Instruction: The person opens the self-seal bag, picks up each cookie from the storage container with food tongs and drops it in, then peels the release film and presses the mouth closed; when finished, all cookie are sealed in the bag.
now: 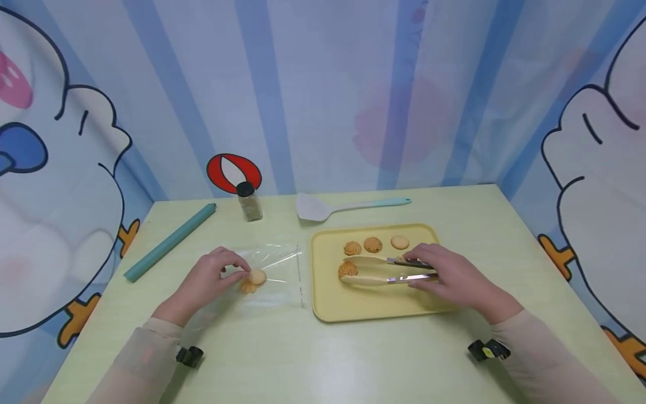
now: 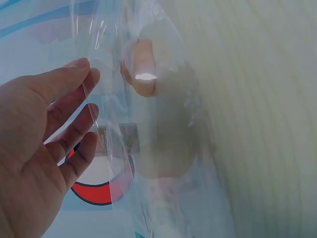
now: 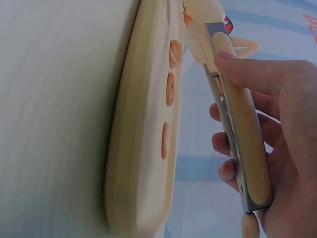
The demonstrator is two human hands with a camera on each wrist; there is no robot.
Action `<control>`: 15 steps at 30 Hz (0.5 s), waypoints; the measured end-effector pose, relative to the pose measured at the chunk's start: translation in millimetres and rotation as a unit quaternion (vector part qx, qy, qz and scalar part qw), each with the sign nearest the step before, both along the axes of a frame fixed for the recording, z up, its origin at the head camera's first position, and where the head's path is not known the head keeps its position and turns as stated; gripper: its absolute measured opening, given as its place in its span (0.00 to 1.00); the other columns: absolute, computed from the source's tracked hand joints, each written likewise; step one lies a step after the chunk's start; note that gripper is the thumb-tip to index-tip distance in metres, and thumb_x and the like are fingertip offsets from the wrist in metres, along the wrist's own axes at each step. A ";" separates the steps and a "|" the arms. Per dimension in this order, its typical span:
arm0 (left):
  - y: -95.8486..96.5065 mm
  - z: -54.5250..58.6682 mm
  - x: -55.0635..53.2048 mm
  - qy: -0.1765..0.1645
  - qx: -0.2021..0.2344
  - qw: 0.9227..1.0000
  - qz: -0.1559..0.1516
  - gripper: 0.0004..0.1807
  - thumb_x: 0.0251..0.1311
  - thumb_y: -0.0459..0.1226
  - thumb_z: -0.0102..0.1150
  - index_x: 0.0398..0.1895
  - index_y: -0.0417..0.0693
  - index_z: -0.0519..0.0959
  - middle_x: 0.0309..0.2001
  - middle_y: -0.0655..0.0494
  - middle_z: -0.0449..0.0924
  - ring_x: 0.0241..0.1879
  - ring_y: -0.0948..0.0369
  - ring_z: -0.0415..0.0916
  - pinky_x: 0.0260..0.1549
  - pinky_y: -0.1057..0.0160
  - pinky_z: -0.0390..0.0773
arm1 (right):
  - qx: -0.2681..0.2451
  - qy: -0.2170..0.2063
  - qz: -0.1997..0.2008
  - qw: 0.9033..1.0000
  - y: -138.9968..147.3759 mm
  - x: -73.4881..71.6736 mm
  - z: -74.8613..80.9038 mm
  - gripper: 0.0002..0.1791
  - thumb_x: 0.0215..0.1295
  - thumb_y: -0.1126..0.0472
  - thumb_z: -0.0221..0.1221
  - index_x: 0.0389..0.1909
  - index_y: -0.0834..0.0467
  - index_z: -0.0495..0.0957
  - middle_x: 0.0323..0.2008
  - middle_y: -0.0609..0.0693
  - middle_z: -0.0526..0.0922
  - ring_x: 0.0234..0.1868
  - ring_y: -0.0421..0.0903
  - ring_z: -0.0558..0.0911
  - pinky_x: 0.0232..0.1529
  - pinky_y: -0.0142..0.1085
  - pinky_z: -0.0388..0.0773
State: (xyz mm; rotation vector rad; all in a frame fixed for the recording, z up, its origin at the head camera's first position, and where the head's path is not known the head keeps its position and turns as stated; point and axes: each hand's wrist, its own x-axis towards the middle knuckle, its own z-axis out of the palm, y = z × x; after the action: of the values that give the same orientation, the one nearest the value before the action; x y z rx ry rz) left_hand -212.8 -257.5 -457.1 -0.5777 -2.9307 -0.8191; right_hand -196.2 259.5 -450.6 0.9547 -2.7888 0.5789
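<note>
On the left of the table lies a clear plastic bag (image 1: 282,294) with a round pale cookie (image 1: 258,276) and a flower-shaped cookie (image 1: 248,287) in it. My left hand (image 1: 208,281) pinches the film beside them between thumb and forefinger; the left wrist view shows the raised film (image 2: 163,158) at the fingertips. In my right hand (image 1: 456,276) I grip a pair of tongs (image 1: 365,280) over the yellow tray (image 1: 323,308). Their spread tips stand on both sides of a swirled cookie (image 1: 348,270); whether they touch it I cannot tell. The right wrist view shows thumb and fingers around the handles (image 3: 242,124).
Behind on the tray are another swirled cookie (image 1: 352,248), a dotted cookie (image 1: 373,244) and a plain round one (image 1: 400,242). A spatula (image 1: 315,208), a black-capped jar (image 1: 249,203) and a green roll (image 1: 171,242) lie or stand toward the back, before a striped curtain (image 1: 328,101).
</note>
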 end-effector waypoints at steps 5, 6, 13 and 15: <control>-0.7 -0.9 1.1 -0.002 0.002 1.000 0.004 0.07 0.62 0.37 0.73 0.41 0.59 0.88 0.43 0.60 0.86 0.48 0.56 0.78 0.46 0.53 0.81 | -0.011 0.007 0.017 1.000 -23.7 -6.1 2.6 0.26 0.63 0.49 0.72 0.60 0.51 0.79 0.55 0.47 0.83 0.55 0.46 0.81 0.53 0.49 0.81; -0.6 -0.9 1.1 -0.003 0.003 1.000 0.003 0.07 0.62 0.37 0.73 0.41 0.58 0.88 0.43 0.60 0.86 0.48 0.55 0.78 0.46 0.53 0.81 | -0.012 0.012 0.021 1.000 -28.5 -7.3 2.9 0.26 0.63 0.49 0.72 0.60 0.52 0.80 0.55 0.47 0.83 0.55 0.46 0.81 0.53 0.49 0.81; 0.6 0.8 1.1 0.000 0.004 1.000 0.007 0.07 0.62 0.37 0.72 0.41 0.58 0.88 0.43 0.60 0.86 0.48 0.56 0.78 0.46 0.52 0.81 | -0.026 0.034 0.056 0.998 -63.3 -16.3 4.0 0.26 0.64 0.47 0.70 0.59 0.53 0.80 0.53 0.45 0.83 0.53 0.45 0.80 0.53 0.47 0.80; 0.6 1.7 1.8 -0.002 0.008 1.000 0.007 0.06 0.62 0.37 0.73 0.41 0.56 0.89 0.43 0.59 0.86 0.48 0.54 0.79 0.46 0.52 0.81 | -0.022 0.033 0.062 0.997 -72.2 -19.6 3.6 0.26 0.66 0.47 0.69 0.60 0.53 0.80 0.54 0.46 0.83 0.54 0.46 0.80 0.54 0.48 0.80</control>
State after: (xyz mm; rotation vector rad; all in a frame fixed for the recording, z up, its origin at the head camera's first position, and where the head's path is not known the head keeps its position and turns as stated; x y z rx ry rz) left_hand -211.0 -257.0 -455.3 -0.5561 -2.9247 -0.8421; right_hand -215.8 187.3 -447.0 1.1225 -2.6620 0.6124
